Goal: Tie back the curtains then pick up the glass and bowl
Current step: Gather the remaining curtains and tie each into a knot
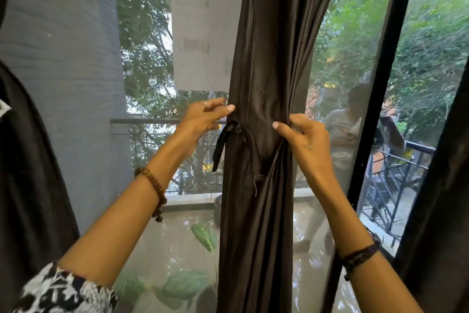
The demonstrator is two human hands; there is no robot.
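The dark curtain [264, 109] is hanging gathered before the window [355, 58], with a tie [223, 145] dangling at its left edge. The left hand [203, 119] is touching that edge with its thumb, fingers loosely spread and holding nothing. The right hand [302, 135] is bunching the right-side folds, fingers curled into the cloth.

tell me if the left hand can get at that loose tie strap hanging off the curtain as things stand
Probably yes. The tie strap hangs free on the left edge of the gathered curtain, just below the left hand, with nothing between them. The right hand grips the curtain's other side.
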